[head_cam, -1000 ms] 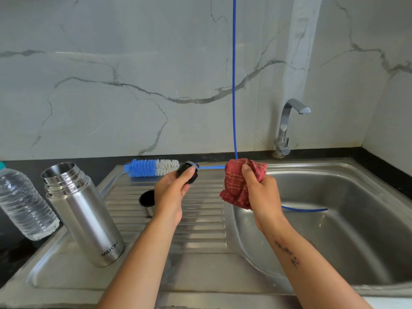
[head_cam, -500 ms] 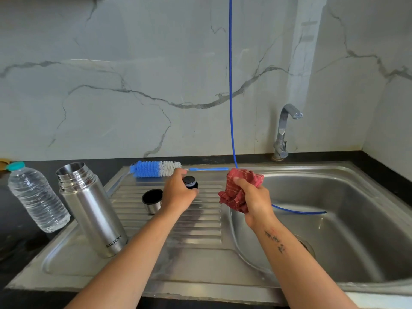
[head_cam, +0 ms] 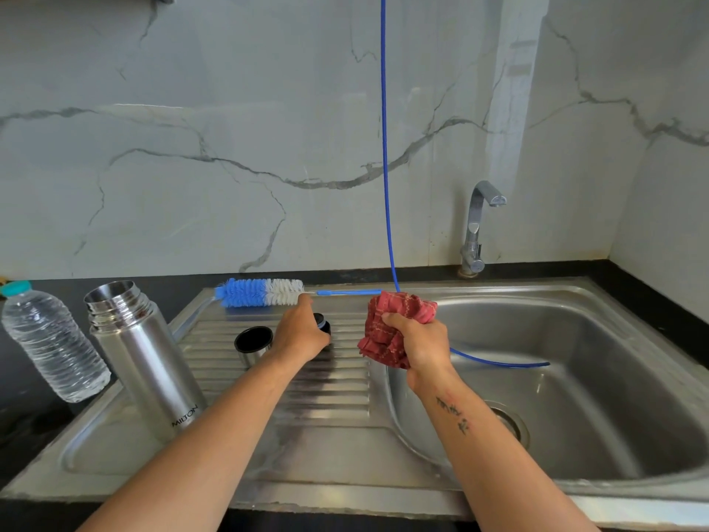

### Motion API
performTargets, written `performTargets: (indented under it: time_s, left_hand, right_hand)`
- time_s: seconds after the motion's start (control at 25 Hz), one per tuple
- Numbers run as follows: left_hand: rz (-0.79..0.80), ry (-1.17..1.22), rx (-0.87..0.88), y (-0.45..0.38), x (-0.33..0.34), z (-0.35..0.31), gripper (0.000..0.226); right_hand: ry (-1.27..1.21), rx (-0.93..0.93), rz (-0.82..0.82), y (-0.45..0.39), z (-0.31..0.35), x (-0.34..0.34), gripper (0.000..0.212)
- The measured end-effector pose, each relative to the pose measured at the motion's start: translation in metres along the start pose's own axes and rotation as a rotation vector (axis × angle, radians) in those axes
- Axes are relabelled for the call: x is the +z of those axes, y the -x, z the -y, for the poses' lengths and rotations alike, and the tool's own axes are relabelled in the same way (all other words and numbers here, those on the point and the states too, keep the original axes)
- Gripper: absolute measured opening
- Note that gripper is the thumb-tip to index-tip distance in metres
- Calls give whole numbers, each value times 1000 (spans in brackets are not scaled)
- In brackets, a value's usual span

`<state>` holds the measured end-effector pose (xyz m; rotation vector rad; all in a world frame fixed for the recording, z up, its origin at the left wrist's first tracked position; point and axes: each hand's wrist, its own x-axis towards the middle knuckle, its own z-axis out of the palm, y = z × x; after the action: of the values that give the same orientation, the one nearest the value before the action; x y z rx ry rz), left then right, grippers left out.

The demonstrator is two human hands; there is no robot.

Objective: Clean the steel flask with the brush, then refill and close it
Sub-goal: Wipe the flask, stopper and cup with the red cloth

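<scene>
At frame centre our left hand [head_cam: 303,335] grasps the small black flask stopper [head_cam: 322,322], mostly hidden. Our right hand [head_cam: 418,347] clenches a crumpled red cloth [head_cam: 387,332]. The open cylindrical steel flask [head_cam: 144,359] stands lower left; the blue-and-white bristle brush [head_cam: 261,292] lies behind.

The black stopper [head_cam: 323,323], held up above the ribbed drainboard [head_cam: 330,393] a second ago in the left hand [head_cam: 303,335], has been lowered onto the ribs just right of the steel cup [head_cam: 253,345], with the fingers curled over it. The right hand [head_cam: 420,351], gripping the red cloth [head_cam: 387,332], has been lowered slightly.
</scene>
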<state>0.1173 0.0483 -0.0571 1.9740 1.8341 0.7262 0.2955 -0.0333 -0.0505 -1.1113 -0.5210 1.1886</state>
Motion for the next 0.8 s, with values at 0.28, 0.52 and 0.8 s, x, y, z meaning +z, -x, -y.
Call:
performTargets:
  time_s: [0.28, 0.52, 0.8]
  left_hand:
    - [-32, 86, 91, 40, -18, -6, 67]
    - [-40, 290, 125, 89, -14, -13, 37]
    - [-2, 556, 164, 135, 49, -81, 17]
  right_hand:
    - [120, -68, 70, 18, 2, 3, 15]
    - [182, -67, 53, 54, 6, -12, 18]
    - [607, -388, -207, 110, 29, -91, 11]
